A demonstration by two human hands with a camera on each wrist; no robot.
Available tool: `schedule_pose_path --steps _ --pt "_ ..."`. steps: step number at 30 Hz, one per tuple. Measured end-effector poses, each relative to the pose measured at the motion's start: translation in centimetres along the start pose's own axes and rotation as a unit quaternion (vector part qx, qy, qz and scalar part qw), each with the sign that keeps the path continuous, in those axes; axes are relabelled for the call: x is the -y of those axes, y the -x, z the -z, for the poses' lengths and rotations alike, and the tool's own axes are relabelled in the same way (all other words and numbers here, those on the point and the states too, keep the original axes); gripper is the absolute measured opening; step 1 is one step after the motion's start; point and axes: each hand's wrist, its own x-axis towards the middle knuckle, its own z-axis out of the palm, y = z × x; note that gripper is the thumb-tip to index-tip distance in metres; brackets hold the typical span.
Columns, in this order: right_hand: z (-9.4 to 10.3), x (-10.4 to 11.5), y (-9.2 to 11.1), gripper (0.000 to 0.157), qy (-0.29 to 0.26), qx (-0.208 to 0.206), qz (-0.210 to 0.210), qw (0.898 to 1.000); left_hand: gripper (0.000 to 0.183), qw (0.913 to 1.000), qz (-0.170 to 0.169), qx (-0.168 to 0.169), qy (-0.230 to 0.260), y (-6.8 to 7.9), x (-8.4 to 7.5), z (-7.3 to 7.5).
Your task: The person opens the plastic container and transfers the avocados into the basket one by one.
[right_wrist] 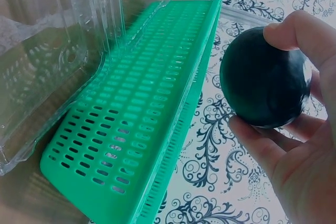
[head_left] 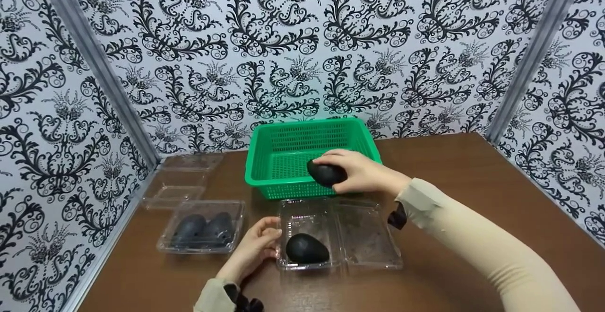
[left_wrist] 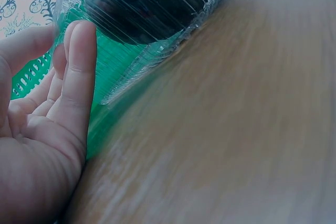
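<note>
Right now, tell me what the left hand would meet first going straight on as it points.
The left hand would likely meet the side wall of the open clear container first; its fingertips look right up against that wall, though actual contact is unclear.

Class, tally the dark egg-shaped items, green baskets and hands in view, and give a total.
Dark egg-shaped items: 4 (1 held, 3 inside clear containers)
Green basket: 1
Hands, left hand and right hand: 2
Total: 7

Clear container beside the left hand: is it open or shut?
Open: the container's lid lies folded out to its right on the table, leaving the dark oval item inside uncovered.
</note>
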Motion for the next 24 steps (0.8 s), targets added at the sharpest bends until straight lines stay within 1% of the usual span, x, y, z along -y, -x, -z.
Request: schedule_pose_path --steps 5,12,17,24 --pt "-0.1 -0.3 -0.6 0.069 -0.002 0.001 -0.013 1.000 0.038 1.0000 0.000 -0.001 0.002 0.0 0.0 0.0" --pt "-0.1 -0.3 -1.4 0.069 -0.021 -0.005 -0.026 0.999 0.039 0.9999 -0.009 0.010 0.002 -0.1 0.0 -0.1" --pt "-0.4 -0.5 -2.1 0.069 -0.033 -0.006 -0.029 0.999 0.040 1.0000 -0.007 0.003 0.003 0.0 0.0 -0.1" --pt "-0.5 -0.9 -3.2 0.069 -0.040 -0.005 -0.040 0.998 0.042 0.9999 -0.008 0.006 0.002 0.1 -0.1 -0.2"
